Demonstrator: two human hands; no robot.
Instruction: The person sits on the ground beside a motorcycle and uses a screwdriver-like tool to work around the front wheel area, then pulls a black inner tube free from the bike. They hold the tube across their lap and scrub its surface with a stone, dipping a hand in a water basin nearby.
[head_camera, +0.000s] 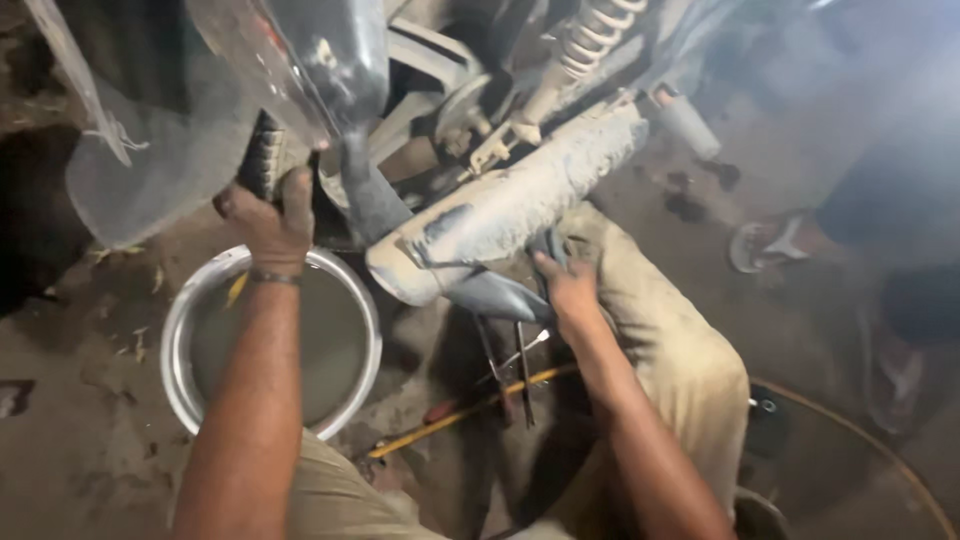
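Dusty exhaust (520, 200) slants above steel basin (190, 300) — left hand (268, 215) clenched on tyre (262, 155), right hand (565, 280) under exhaust, grip unclear. Risk: pipe slipping, pinching fingers — dust, poor hold.

Both forearms are bare, no sleeves showing anywhere, and the left hand (268, 215) has a thin dark band around the wrist (274, 277), looks like a cord or a slim bracelet. The right hand (566, 285) wears nothing that I can make out, no ring or watch. Legs are in dusty khaki cloth trousers (665, 350), loose and creased, pretty grimy with grey smudges over the knee
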